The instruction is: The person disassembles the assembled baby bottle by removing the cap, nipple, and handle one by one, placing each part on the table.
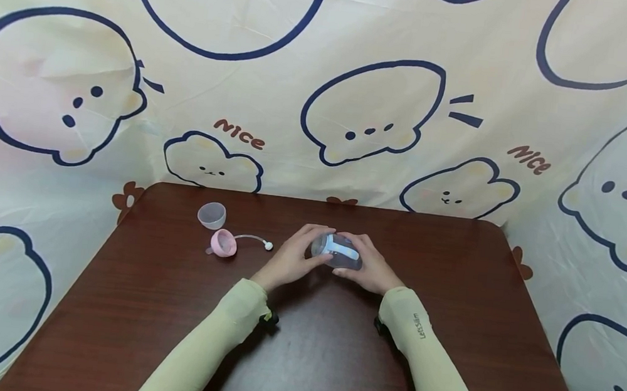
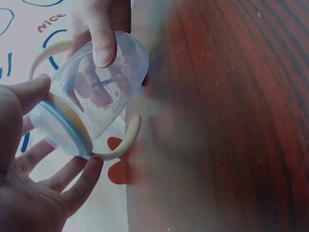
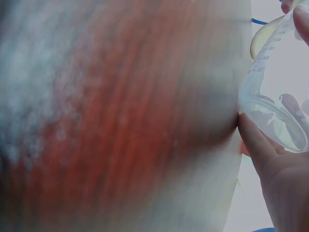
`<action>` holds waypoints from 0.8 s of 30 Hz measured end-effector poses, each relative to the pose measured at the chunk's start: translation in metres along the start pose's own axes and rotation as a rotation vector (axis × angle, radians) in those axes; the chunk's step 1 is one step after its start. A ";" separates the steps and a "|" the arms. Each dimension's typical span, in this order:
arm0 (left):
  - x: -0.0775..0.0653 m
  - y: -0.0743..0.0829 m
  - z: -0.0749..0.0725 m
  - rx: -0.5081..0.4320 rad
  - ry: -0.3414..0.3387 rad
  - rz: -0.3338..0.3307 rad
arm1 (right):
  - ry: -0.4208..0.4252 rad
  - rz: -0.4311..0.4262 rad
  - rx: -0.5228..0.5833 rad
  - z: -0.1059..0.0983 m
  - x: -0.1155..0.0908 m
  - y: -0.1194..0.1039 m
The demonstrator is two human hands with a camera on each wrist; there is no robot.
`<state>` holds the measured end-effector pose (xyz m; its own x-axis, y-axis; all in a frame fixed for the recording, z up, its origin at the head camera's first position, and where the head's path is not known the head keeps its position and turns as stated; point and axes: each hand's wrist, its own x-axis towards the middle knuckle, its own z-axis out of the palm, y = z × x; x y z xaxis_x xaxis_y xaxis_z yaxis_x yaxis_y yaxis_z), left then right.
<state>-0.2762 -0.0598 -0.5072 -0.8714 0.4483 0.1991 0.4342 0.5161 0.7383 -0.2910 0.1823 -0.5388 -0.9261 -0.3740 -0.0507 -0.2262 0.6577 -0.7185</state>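
Both hands hold a clear baby bottle [image 1: 348, 259] tilted on its side above the far middle of the table. A light blue collar [image 2: 72, 125] with two cream curved handles [image 2: 128, 140] rings its mouth end. My left hand [image 1: 298, 254] grips that end, thumb on one side and fingers on the other. The right hand [image 1: 369, 265] holds the rounded base end, its thumb lying along the wall in the left wrist view. Printed measuring marks show on the bottle [image 3: 270, 72] in the right wrist view. Its inside looks clear.
Left of the hands, a pink lid [image 1: 224, 243] lies on the brown table [image 1: 298, 358], a thin straw [image 1: 253, 237] with a white weighted end running from it. Behind it is a small translucent cap [image 1: 212, 215]. A cartoon-printed curtain [image 1: 278, 91] borders the back and sides.
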 end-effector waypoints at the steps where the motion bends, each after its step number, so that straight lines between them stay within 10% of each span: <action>1: 0.000 0.000 0.000 0.000 0.004 0.003 | 0.000 -0.002 0.002 0.000 0.000 0.000; 24: -0.008 -0.001 -0.011 -0.021 0.040 -0.020 | -0.002 0.002 0.003 0.000 -0.001 -0.003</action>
<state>-0.2727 -0.0721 -0.5024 -0.8887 0.4079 0.2094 0.4117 0.5089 0.7560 -0.2900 0.1809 -0.5364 -0.9258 -0.3743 -0.0534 -0.2238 0.6564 -0.7204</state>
